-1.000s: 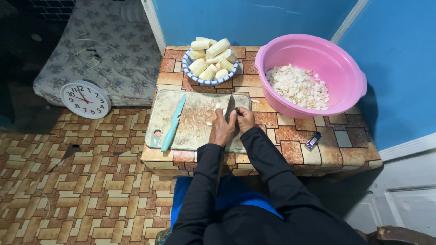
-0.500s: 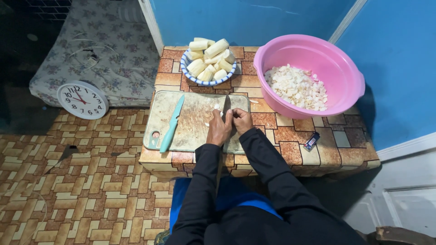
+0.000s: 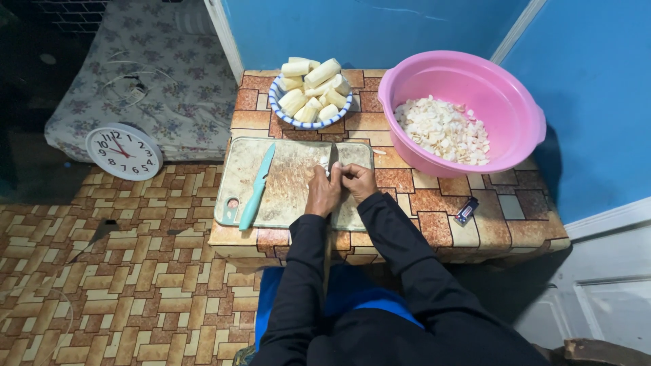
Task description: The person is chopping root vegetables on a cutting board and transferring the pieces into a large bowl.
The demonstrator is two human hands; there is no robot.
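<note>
Board [image 3: 288, 183], pale green-grey and worn, lies flat on the patterned low table [image 3: 420, 210] before the person. On its right part sits a small white piece [image 3: 325, 162], just beyond the knuckles. Left hand [image 3: 323, 193] is curled with fingers bent down beside the piece; right hand [image 3: 357, 179] is closed, fingers wrapped about a dark knife [image 3: 331, 154] whose blade stands edge-down between the two hands. Most of the piece and the knife grip are hidden by the fingers; its exact shape cannot be told. Pink basin [image 3: 475, 81] with white chopped bits stands at the right rear, touching the board's far corner region. Blue-rimmed bowl [image 3: 310, 91] of pale peeled chunks sits behind the board. Teal knife [image 3: 256, 188] lies loose on the board's left. Wall clock [image 3: 124, 150] rests on the floor, well apart.
</note>
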